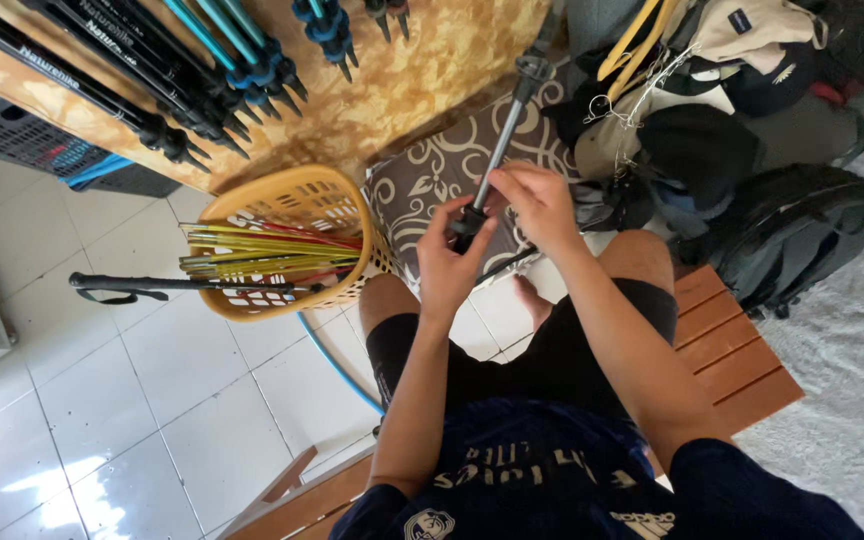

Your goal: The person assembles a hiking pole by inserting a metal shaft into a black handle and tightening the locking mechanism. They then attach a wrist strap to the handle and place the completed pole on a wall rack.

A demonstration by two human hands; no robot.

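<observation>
We start with the white tiled floor (132,400), which fills the lower left, and with the wooden counter (422,60) that runs across the top, its mottled yellow-brown face carrying rows of folded trekking poles (182,60) in black and teal that hang over its edge. To the right we see a heap of bags and clothes (692,110), with a dark backpack (802,240) beside it and a slatted wooden bench (732,350) under our legs. Next in size comes a brown cushion (432,180) with a pale scroll pattern, lying below the counter, and just left of it a yellow plastic basket (282,200) tipped on its side, holding a bundle of thin yellow and red rods (262,255). A black pole with a strap (152,285) lies across the basket's front and reaches out over the floor. In the middle we hold a grey pole section (505,130) that slants up and away over the cushion, its black collar at the lower end. Our left hand (452,255) has its fingers closed around that black lower end, while our right hand (537,200) grips the shaft just above, its fingers pinched shut on it, so the two hands nearly touch.
</observation>
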